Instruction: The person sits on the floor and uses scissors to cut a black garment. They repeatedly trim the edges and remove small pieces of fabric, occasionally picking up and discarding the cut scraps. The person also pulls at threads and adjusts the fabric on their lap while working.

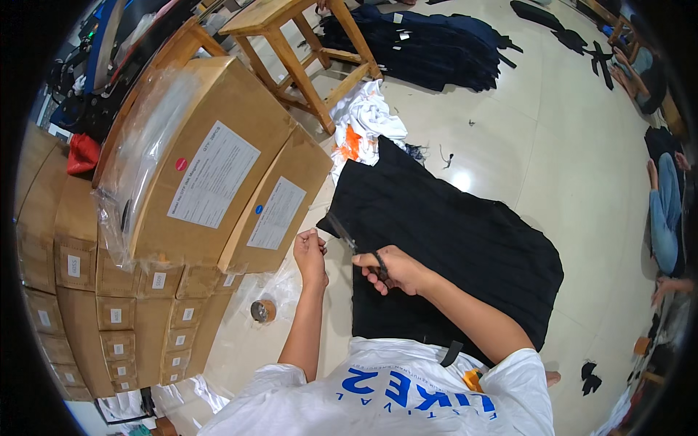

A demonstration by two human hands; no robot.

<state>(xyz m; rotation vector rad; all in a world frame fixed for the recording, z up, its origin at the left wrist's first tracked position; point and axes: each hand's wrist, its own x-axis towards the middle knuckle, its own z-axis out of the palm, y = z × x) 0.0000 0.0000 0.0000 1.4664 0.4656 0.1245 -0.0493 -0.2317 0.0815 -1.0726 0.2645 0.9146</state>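
Right now my right hand (396, 270) is curled tight around the black handles of a pair of scissors (355, 247), blades pointing at the near-left corner of the black garment (451, 240) spread flat on the floor (567, 131). My left hand (310, 252) is closed, pinching that corner's edge. Cardboard boxes (211, 167) crowd just beside it; bare floor lies beyond the garment's far edge.

Matt black cloth (451, 232), glossy floor tiles (552, 131)
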